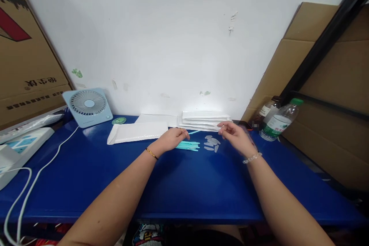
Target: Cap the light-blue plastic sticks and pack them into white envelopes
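My left hand [173, 138] is closed, with thumb and forefinger pinched on a thin turquoise stick [195, 132] that points right. Just below it, a small bundle of similar turquoise sticks [188, 146] lies on the blue table. My right hand [233, 135] hovers to the right with its fingers pinched together; whatever is between the fingertips is too small to make out. Between the two hands, several small translucent pieces [211, 142] are scattered on the table. Behind my left hand lies a flat white padded envelope [137, 131].
More white padded envelopes [203, 116] are stacked against the wall. A light blue fan [88, 105] and a white power strip [25, 150] with cables stand left. On the right are a green-capped plastic bottle [279, 121], a brown bottle [266, 109] and cardboard [288, 61].
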Demonstrator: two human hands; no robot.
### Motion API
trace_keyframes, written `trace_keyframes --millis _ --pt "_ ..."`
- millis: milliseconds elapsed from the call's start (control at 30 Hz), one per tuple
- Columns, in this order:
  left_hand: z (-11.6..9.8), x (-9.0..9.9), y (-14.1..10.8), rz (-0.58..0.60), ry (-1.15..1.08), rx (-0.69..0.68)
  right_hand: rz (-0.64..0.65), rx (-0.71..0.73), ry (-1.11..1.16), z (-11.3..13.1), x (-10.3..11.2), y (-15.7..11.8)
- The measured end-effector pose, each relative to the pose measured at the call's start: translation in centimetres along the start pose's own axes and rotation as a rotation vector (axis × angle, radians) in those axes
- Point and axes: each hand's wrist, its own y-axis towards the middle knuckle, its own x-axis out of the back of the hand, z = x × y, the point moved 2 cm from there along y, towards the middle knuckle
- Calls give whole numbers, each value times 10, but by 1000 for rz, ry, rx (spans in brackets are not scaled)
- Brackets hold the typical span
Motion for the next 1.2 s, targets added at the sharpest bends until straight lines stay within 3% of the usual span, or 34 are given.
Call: trace_keyframes --millis 233,400,600,967,1067,1200 --pt "7 -8 3 -47 -32 23 26 -162 252 -9 -26 -3" --pt "7 -9 4 -38 -35 -23 45 -144 317 -11 -30 -3" --pt "-2 -10 2 9 13 -34 16 -56 193 -3 -33 -6" --pt "-11 -15 -1 55 20 -55 171 -92 172 5 -49 -11" --pt "-12 -20 -3 150 -46 12 284 -102 110 7 -47 -12" --pt "-14 -26 -6 308 -24 19 306 22 -241 2 -27 -9"
